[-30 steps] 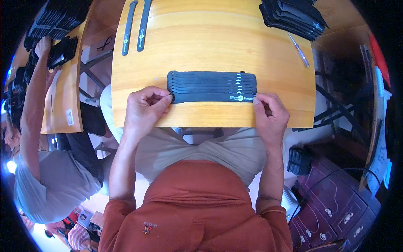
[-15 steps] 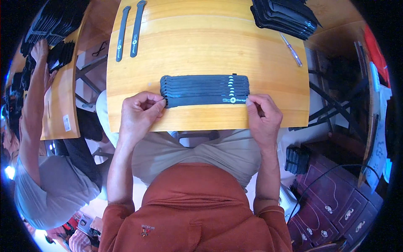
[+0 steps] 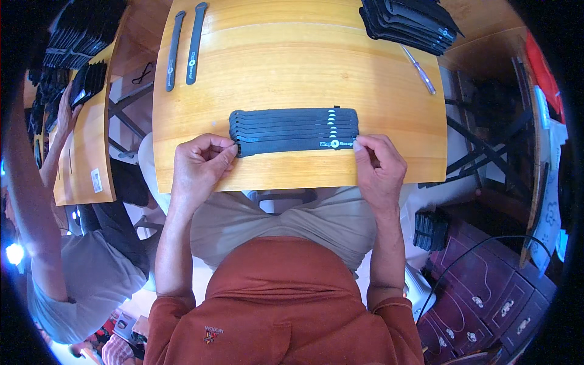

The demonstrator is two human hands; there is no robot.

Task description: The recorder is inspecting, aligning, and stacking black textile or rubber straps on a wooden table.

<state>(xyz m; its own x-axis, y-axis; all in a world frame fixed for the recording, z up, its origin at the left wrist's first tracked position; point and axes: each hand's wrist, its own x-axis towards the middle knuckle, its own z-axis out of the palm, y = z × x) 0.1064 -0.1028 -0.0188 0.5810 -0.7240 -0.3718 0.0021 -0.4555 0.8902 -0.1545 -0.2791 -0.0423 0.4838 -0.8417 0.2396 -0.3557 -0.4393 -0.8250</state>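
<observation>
A row of several dark storage straps [image 3: 286, 129] lies fanned and overlapping on the wooden table, the nearest one showing its full width with a pale printed mark. My left hand [image 3: 204, 163] pinches the left end of that nearest strap between thumb and forefinger. At its right end, my right hand [image 3: 381, 163] closes thumb and fingers on the strap's tip. Both forearms rest close to the table's front edge. Two single straps, a left one [image 3: 175, 52] and a longer one [image 3: 196, 44], lie apart at the far left of the table.
On the wooden table [image 3: 292, 67], a stack of dark straps [image 3: 410, 24] sits at the far right, beside a screwdriver with a clear handle [image 3: 420, 70]. At a left-hand table [image 3: 88, 176], a co-worker's hand [image 3: 67, 112] touches bundled black straps [image 3: 88, 82]. A dark red cabinet [image 3: 480, 286] stands at lower right.
My hands keep their pinch on the strap's ends, with hardly any movement. The view has shifted slightly. At the left table, the co-worker's raised arm has moved off the tall stack.
</observation>
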